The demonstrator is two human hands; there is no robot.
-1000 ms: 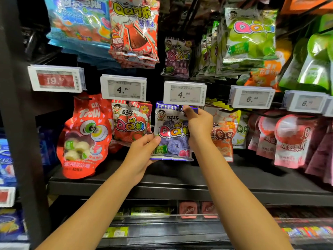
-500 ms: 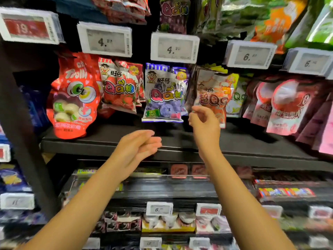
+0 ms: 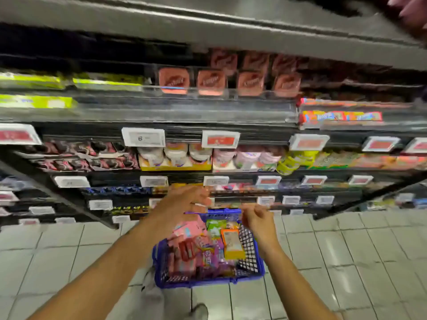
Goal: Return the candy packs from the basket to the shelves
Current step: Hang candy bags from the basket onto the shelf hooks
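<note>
left hand (image 3: 184, 202): forearm extended, fingers spread loosely, holding nothing | right hand (image 3: 256, 217): just beside left fingers, loosely curled, empty

Floor (image 3: 346, 250): pale square tiles, glossy, grey grout lines, light reflecting off it. Dark metal shelving (image 3: 231, 31) rises in tiers ahead, lip of the top shelf grey and motion-blurred, clear plastic dividers (image 3: 184, 107) on the upper tier. White-framed price tags (image 3: 143, 136) clipped along shelf edges, several with red faces.
</note>
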